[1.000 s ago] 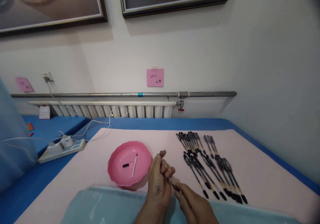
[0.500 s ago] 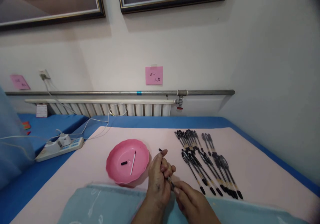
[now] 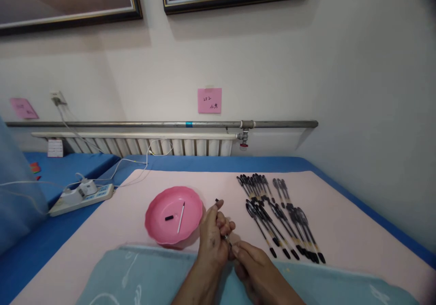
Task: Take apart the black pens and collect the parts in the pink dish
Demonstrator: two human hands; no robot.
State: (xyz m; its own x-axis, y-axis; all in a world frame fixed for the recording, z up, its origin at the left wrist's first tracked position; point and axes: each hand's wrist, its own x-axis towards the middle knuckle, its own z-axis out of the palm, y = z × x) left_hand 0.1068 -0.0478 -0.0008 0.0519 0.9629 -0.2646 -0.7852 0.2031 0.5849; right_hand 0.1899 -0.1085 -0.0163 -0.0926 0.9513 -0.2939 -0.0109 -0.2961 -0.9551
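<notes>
My left hand is turned palm up, its fingers curled round a pen; the pen's dark tip pokes out past the thumb. At the near end of that pen, my right hand pinches with thumb and forefinger. Most of the pen is hidden by the fingers. Left of my hands stands a pink bowl with a wavy rim. In it lie a black pen cap and a thin white refill with a dark tip. To the right lie several capped black pens in rows.
A pink sheet covers the blue table. A light blue cloth lies along the near edge. At the left is a white power strip with plugs and cables. A radiator and a pipe run along the wall.
The view has tilted and shifted slightly. Both hands keep their grip on the pen, with the right hand's fingers still at its near end. The bowl and the rows of pens lie as before.
</notes>
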